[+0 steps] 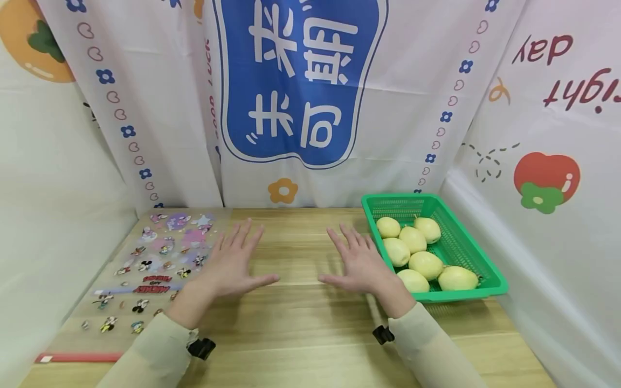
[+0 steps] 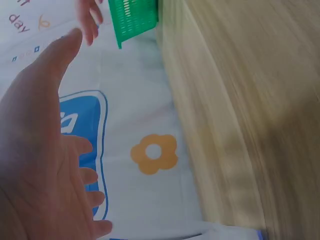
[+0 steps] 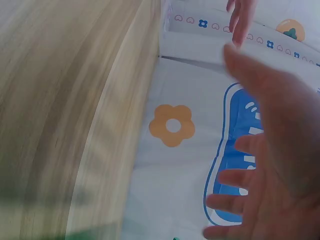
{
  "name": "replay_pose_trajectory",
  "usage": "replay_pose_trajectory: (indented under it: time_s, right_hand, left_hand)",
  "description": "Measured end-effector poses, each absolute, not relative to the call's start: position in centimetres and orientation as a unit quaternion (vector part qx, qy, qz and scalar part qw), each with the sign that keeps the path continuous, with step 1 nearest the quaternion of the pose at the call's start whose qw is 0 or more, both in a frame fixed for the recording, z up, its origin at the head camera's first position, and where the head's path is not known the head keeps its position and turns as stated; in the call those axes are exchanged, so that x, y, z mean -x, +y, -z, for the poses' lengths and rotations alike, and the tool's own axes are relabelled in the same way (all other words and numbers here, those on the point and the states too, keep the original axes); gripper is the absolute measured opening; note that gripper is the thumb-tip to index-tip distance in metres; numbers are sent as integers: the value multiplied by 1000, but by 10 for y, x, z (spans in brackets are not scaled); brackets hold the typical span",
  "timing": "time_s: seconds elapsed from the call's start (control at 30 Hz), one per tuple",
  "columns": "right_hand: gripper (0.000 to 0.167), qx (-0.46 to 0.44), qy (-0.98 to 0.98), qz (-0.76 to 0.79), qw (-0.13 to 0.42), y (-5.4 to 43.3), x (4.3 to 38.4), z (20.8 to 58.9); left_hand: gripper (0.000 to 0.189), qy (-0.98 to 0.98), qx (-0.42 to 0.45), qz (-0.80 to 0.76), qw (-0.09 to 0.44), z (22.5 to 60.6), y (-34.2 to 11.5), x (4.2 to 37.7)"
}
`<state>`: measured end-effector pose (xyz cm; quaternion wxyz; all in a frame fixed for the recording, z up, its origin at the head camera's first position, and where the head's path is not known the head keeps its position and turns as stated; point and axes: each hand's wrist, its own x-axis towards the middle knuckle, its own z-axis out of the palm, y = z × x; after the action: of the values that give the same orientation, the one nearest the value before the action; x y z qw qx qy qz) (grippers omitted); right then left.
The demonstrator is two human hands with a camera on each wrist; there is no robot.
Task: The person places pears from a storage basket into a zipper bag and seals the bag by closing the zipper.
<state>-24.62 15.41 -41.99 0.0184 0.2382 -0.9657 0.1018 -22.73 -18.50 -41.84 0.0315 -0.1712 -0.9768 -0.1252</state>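
Note:
My left hand point(image 1: 232, 268) is held over the wooden table with fingers spread and nothing in it. Near it, on the left side, lie clear plastic zip bags point(image 1: 160, 258) printed with cartoon figures. My right hand point(image 1: 361, 265) also has its fingers spread, holds nothing, and is close to the left side of a green basket point(image 1: 485, 264). Several pale yellow-green pears point(image 1: 426, 265) lie in that basket. In the left wrist view, the thumb and fingertips of the left hand point(image 2: 40, 150) stand apart; the right wrist view shows the right hand point(image 3: 280, 160) in the same way.
Beneath everything is a wooden tabletop point(image 1: 291, 334). A white printed cloth point(image 1: 412, 108) hangs behind it, with more cloth at the left and right sides. One bag has a red slider strip point(image 1: 82, 358) near the table's front left.

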Motion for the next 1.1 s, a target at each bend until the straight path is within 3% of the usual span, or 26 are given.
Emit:
replay_pose_trajectory:
  time_s: [0.23, 0.4, 0.53, 0.77, 0.87, 1.1]
  right_hand:
    - [88, -234, -965, -111, 39, 155, 245, 417]
    - [82, -234, -965, -107, 47, 157, 244, 418]
    - [78, -233, -965, -111, 49, 158, 243, 420]
    - [73, -242, -962, -118, 45, 155, 243, 425]
    - [72, -244, -962, -117, 41, 154, 243, 426]
    - [72, -235, -964, -118, 33, 154, 242, 426]
  left_hand:
    - [79, -974, 141, 176, 16, 403, -216, 227]
    - [65, -976, 112, 185, -34, 406, -256, 224]
    - [53, -975, 79, 185, -93, 415, -279, 218]
    - [61, -953, -1, 174, -248, 432, -298, 196]
    - [65, -952, 5, 160, -262, 436, -302, 192]
    - [43, -952, 29, 183, -243, 442, -301, 194]
